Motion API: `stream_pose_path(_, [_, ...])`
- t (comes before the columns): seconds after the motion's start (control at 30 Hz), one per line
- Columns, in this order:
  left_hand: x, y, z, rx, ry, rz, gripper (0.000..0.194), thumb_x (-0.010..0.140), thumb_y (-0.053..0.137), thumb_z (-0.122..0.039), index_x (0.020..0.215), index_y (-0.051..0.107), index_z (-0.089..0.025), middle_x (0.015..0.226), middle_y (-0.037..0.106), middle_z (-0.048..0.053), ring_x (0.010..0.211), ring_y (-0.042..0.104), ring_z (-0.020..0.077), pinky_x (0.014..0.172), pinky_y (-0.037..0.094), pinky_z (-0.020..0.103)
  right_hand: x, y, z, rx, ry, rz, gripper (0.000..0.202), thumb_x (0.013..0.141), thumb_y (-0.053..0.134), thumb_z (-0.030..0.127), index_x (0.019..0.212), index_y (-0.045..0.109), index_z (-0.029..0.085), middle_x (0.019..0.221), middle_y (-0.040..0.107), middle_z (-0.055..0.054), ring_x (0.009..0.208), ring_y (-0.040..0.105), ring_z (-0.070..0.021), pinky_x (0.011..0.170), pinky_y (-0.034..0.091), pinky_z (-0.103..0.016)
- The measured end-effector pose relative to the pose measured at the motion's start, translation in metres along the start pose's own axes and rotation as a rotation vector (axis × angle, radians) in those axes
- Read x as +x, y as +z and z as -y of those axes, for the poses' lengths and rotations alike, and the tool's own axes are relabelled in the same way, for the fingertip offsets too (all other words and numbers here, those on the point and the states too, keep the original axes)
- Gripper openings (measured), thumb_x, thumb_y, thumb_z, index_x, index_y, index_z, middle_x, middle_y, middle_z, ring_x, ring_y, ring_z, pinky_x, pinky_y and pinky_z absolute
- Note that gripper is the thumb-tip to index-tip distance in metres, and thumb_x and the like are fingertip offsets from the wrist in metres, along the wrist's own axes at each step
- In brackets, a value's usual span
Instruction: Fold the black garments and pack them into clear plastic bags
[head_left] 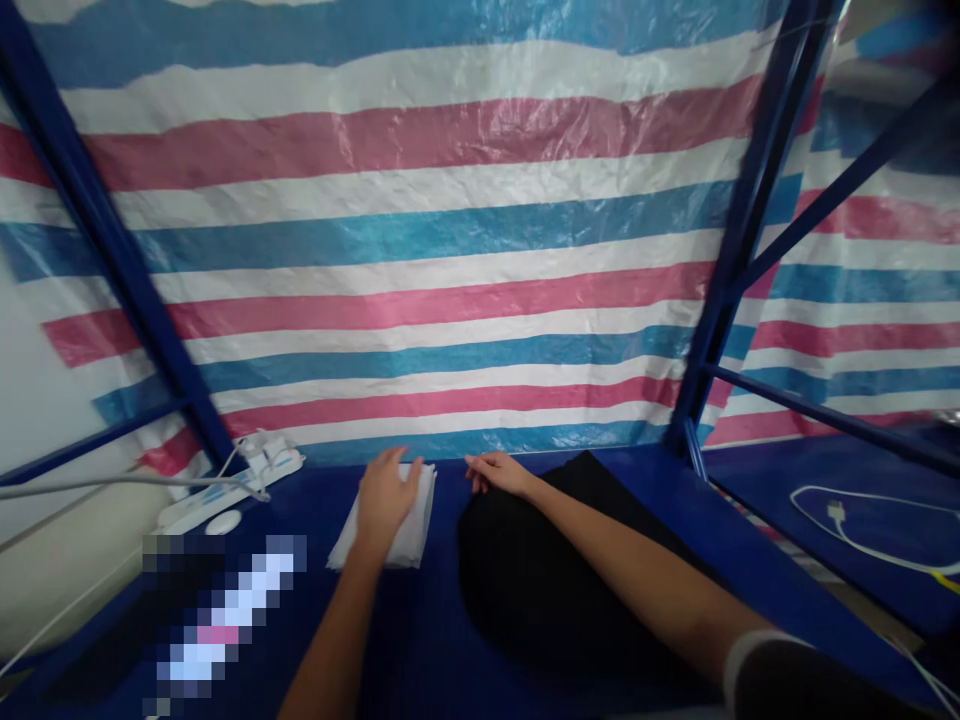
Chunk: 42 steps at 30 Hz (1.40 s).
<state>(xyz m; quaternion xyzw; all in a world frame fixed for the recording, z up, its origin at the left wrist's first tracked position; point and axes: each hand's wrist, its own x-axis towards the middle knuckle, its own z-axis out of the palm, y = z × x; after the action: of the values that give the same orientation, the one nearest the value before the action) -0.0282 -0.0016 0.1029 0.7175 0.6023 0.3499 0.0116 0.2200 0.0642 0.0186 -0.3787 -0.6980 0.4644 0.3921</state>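
Observation:
My left hand (388, 497) lies over a flat white folded packet (411, 530), fingers spread and thumb apart; it is not gripping the packet. Whether the packet is paper, cloth or plastic I cannot tell. To the right, my right hand (496, 472) is at the far edge of a black cloth-like item (525, 580). Its fingers are curled together, and whatever they may hold is hidden. The right forearm crosses above the black item, which spreads over the blue surface (409, 640).
A white power strip (217, 495) with plugs and cables lies at the left, near a small white round object (223, 522). Blue metal posts (720, 290) frame a striped plastic sheet (450, 300) behind. A white cable (847, 525) rests beyond the right rail. One patch at lower left is pixelated.

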Motion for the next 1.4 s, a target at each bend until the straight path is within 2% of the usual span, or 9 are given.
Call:
stream_pose_path(0.17, [0.002, 0.019, 0.060, 0.350, -0.290, 0.213, 0.069, 0.103, 0.045, -0.053, 0.158, 0.047, -0.011, 0.161, 0.046, 0.025, 0.138, 0.054, 0.0454, 0.110, 0.046, 0.058, -0.007, -0.007, 0.016, -0.015, 0.004, 0.115, 0.080, 0.093, 0.047, 0.088, 0.097, 0.080, 0.015, 0.081, 0.079, -0.008, 0.069, 0.066, -0.0167, 0.073, 0.051, -0.029])
stream_pose_path(0.3, [-0.009, 0.026, 0.066, 0.447, -0.271, 0.285, 0.066, 0.104, 0.041, -0.055, 0.158, 0.051, -0.019, 0.166, 0.041, 0.021, 0.142, 0.049, 0.0449, 0.114, 0.041, 0.057, -0.019, -0.027, 0.043, -0.075, 0.041, 0.446, 0.066, 0.088, 0.066, 0.080, 0.117, 0.082, 0.023, 0.113, 0.081, -0.006, 0.104, 0.073, -0.0232, 0.093, 0.052, -0.031])
stream_pose_path(0.4, [-0.011, 0.028, 0.064, 0.491, -0.249, 0.285, 0.065, 0.104, 0.041, -0.055, 0.157, 0.053, -0.020, 0.164, 0.043, 0.021, 0.142, 0.048, 0.0451, 0.113, 0.040, 0.057, -0.026, -0.032, 0.058, -0.323, 0.045, 0.600, 0.067, 0.069, 0.091, 0.066, 0.127, 0.079, 0.034, 0.131, 0.075, 0.000, 0.123, 0.068, -0.0267, 0.103, 0.049, -0.030])
stream_pose_path(0.57, [-0.014, 0.038, 0.067, 0.518, -0.205, 0.262, 0.066, 0.105, 0.039, -0.050, 0.159, 0.050, -0.015, 0.171, 0.034, 0.019, 0.146, 0.043, 0.0460, 0.117, 0.037, 0.060, -0.027, -0.016, 0.055, -0.481, 0.023, 0.565, 0.057, 0.069, 0.093, 0.062, 0.115, 0.082, 0.030, 0.116, 0.078, 0.001, 0.111, 0.071, -0.0243, 0.097, 0.049, -0.028])
stream_pose_path(0.73, [-0.013, 0.050, 0.070, 0.458, -0.085, 0.314, 0.061, 0.108, 0.027, -0.033, 0.166, 0.039, -0.022, 0.177, 0.025, 0.006, 0.162, 0.012, 0.0437, 0.125, 0.020, 0.071, -0.014, -0.003, 0.046, -0.382, 0.039, 0.628, 0.046, 0.072, 0.092, 0.056, 0.105, 0.082, 0.025, 0.096, 0.079, 0.004, 0.089, 0.072, -0.0177, 0.078, 0.049, -0.023])
stream_pose_path(0.97, [0.000, 0.061, 0.055, 0.412, -0.093, 0.471, 0.077, 0.103, 0.035, -0.066, 0.167, 0.036, -0.023, 0.176, 0.027, 0.013, 0.163, 0.014, 0.0449, 0.125, 0.010, 0.074, 0.030, 0.022, 0.037, -0.406, -0.054, 0.591, 0.035, 0.077, 0.092, 0.047, 0.100, 0.085, 0.023, 0.090, 0.081, 0.004, 0.081, 0.070, -0.0161, 0.075, 0.048, -0.021])
stream_pose_path(1.17, [0.020, 0.073, 0.050, 0.474, -0.093, 0.596, 0.074, 0.106, 0.030, -0.057, 0.169, 0.030, -0.018, 0.177, 0.016, 0.019, 0.162, 0.016, 0.0476, 0.124, 0.016, 0.073, 0.056, 0.034, 0.045, -0.484, -0.064, 0.589, 0.035, 0.080, 0.091, 0.043, 0.109, 0.084, 0.025, 0.099, 0.083, 0.003, 0.090, 0.074, -0.0182, 0.082, 0.051, -0.022])
stream_pose_path(1.3, [0.023, 0.070, 0.054, 0.477, -0.037, 0.589, 0.076, 0.106, 0.034, -0.058, 0.170, 0.026, -0.017, 0.178, 0.013, 0.020, 0.162, 0.013, 0.0485, 0.125, 0.014, 0.073, 0.038, 0.038, 0.070, -0.703, -0.167, 0.344, 0.037, 0.081, 0.092, 0.042, 0.108, 0.081, 0.019, 0.107, 0.080, -0.005, 0.098, 0.072, -0.0234, 0.089, 0.053, -0.029])
stream_pose_path(1.4, [0.018, 0.068, 0.057, 0.486, -0.001, 0.558, 0.075, 0.106, 0.037, -0.054, 0.170, 0.027, -0.016, 0.178, 0.014, 0.020, 0.162, 0.012, 0.0486, 0.125, 0.014, 0.072, -0.012, 0.033, 0.100, -0.908, -0.322, 0.114, 0.054, 0.092, 0.081, 0.051, 0.132, 0.070, 0.016, 0.127, 0.071, -0.017, 0.116, 0.066, -0.0318, 0.106, 0.048, -0.045])
